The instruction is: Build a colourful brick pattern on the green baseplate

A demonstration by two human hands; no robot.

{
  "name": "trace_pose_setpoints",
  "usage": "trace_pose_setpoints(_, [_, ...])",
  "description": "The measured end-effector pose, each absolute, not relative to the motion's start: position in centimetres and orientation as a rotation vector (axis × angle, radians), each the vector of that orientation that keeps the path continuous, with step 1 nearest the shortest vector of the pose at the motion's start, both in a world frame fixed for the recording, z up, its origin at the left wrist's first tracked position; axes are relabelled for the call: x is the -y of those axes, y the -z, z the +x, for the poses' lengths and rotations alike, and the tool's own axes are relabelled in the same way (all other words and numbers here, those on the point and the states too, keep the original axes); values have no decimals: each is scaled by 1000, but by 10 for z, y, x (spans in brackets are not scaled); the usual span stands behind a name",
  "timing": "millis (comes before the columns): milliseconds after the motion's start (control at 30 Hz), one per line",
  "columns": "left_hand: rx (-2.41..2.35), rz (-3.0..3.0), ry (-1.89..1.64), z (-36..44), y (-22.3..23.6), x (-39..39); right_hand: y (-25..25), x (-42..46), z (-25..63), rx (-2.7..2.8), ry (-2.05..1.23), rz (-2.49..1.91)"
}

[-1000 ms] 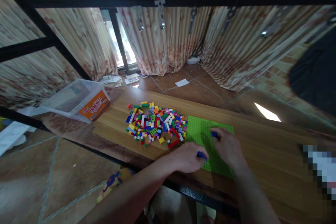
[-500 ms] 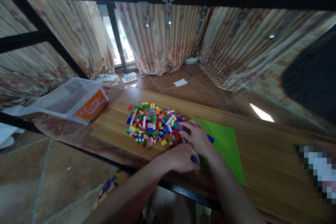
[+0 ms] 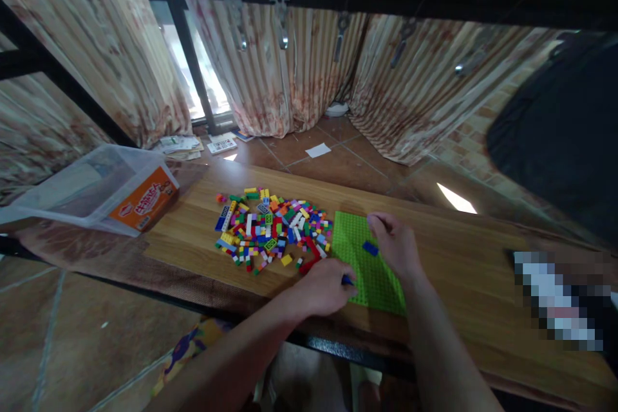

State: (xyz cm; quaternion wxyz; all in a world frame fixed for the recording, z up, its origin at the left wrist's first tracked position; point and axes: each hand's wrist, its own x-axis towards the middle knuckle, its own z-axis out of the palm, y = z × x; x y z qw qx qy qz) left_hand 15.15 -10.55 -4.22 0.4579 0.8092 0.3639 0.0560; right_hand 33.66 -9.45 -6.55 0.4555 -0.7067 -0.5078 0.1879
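Note:
My left hand [image 3: 328, 288] is closed around a blue brick [image 3: 346, 280] above the near left edge of a green baseplate [image 3: 345, 241]. Over the baseplate's right side, my right hand [image 3: 396, 246] has its fingers pinched together. A small purple brick [image 3: 371, 220] shows at those fingertips, mostly hidden by them. Another blue brick [image 3: 370, 248] sits on the baseplate, just left of the right hand. A heap of mixed coloured bricks [image 3: 270, 228] spreads across the table left of the baseplate, with red bricks [image 3: 310, 259] close to my left hand.
A clear plastic bin [image 3: 103, 170] with an orange label stands at the table's left end. The wooden table [image 3: 463, 270] runs on to the right, where a blurred-out item [image 3: 555, 302] lies. A dark rounded object [image 3: 555, 135] is at the upper right. Metal clips [image 3: 282, 26] hang from a black bar.
My right hand has moved from the brick heap rightward over the baseplate, exposing the blue brick there. My left hand keeps its blue brick. The view has shifted slightly right.

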Motion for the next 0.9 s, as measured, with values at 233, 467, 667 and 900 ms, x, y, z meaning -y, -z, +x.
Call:
trace_pose_setpoints(233, [-804, 2073, -57, 159, 42, 118, 75, 118, 362, 1314, -589, -1765])
trace_pose_setpoints(467, [-752, 2121, 32, 157, 37, 117, 69, 121, 354, 1456, -745, -1747])
trace_pose_setpoints(667, [-775, 2114, 33, 158, 37, 117, 70, 121, 360, 1577, -511, -1860])
trace_pose_setpoints(900, [-780, 2110, 12, 158, 39, 117, 71, 128, 365, 1645, -544, -1818])
